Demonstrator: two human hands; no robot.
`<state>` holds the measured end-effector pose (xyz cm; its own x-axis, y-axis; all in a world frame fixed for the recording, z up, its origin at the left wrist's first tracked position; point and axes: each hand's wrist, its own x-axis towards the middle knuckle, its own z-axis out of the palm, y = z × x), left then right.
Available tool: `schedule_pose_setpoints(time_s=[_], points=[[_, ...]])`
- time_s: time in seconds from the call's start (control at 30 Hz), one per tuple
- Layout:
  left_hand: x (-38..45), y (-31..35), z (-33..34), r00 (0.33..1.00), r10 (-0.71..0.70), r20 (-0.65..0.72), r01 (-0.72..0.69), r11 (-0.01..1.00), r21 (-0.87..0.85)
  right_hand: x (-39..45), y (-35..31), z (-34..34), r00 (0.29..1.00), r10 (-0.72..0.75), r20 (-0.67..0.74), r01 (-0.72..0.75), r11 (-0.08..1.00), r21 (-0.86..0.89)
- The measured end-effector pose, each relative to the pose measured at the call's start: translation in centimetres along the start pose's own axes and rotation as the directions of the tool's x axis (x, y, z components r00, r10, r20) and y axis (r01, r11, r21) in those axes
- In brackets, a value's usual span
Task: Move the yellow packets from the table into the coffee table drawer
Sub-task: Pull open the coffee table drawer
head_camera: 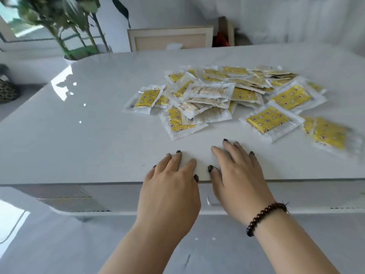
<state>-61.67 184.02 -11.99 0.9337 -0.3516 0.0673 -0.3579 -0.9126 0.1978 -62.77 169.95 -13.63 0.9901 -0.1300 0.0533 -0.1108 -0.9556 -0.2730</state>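
Observation:
Several yellow packets (227, 93) in clear wrappers lie in a loose heap on the white coffee table (88, 139), toward its right and far side. Some show their pale backs. My left hand (171, 186) and my right hand (237, 175) rest palm down at the table's near edge, fingers spread, holding nothing. Both sit a short way in front of the heap, apart from it. Below the edge runs the drawer front (308, 196), shut, with a small clear handle (211, 201) partly hidden by my right hand.
A potted plant (79, 36) stands at the far left corner of the table. A framed panel (169, 38) leans against the wall behind. A dark patterned object (7, 91) sits at the left edge. Grey floor lies below.

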Motion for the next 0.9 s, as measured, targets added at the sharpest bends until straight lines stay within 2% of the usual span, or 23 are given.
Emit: schedule_pose_setpoints(time_s=[0.1, 0.23, 0.4, 0.63, 0.8, 0.9], points=[[-1.3, 1.0, -0.4, 0.989, -0.008, 0.149, -0.003, 0.997, 0.074, 0.0, -0.5, -0.2, 0.998, 0.039, 0.042, -0.038, 0.999, -0.019], [-1.1, 0.8, 0.2, 0.989, 0.097, 0.107, -0.112, 0.983, 0.144, -1.1, -0.3, -0.8, 0.998, -0.001, 0.065, 0.002, 1.000, -0.009], [-1.8, -2.2, 0.3, 0.960, 0.233, 0.154, -0.256, 0.955, 0.151, -4.1, 0.6, -1.6, 0.988, 0.000, 0.152, 0.021, 0.990, -0.136], [-4.9, -2.5, -1.5, 0.942, 0.196, 0.272, -0.222, 0.973, 0.067, -8.1, -0.8, -3.1, 0.972, 0.013, 0.237, 0.048, 0.967, -0.252], [-6.2, -2.6, -1.3, 0.926, 0.198, 0.320, -0.258, 0.954, 0.155, -9.3, -1.0, -2.5, 0.949, 0.080, 0.303, 0.037, 0.931, -0.363], [-6.1, -2.5, -1.2, 0.930, 0.210, 0.302, -0.293, 0.918, 0.266, -9.5, -0.9, -1.6, 0.936, 0.073, 0.346, 0.091, 0.896, -0.434]])
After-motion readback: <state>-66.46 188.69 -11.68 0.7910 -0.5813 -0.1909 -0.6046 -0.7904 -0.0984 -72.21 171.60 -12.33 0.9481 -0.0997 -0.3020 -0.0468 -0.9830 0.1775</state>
